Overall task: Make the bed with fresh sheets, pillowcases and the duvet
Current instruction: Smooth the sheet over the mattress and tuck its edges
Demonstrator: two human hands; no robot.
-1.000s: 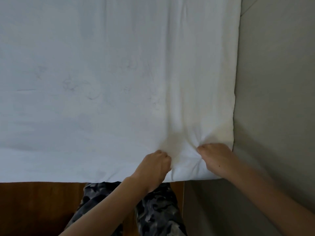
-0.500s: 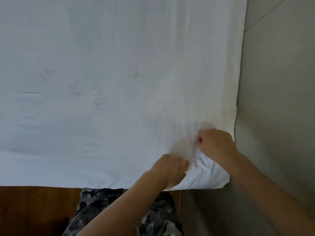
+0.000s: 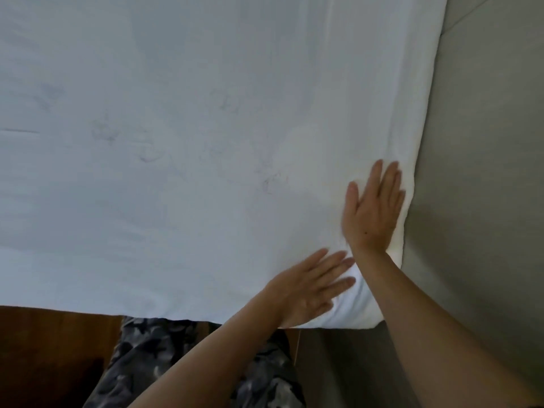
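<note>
White sheet [image 3: 176, 142] covering the bed, near-right corner beside a grey wall [image 3: 485, 201]. Left hand [image 3: 309, 290] lies flat, fingers spread, at the near edge; right hand [image 3: 372, 213] lies flat, fingers straight, near the right edge.

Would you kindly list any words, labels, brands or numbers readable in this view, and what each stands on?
None: no text shows anywhere.
The white sheet bears only faint grey smudges, not letters.
The patterned trousers carry a camouflage print, no words.
Both the left hand and the right hand lie flat on the sheet.
</note>
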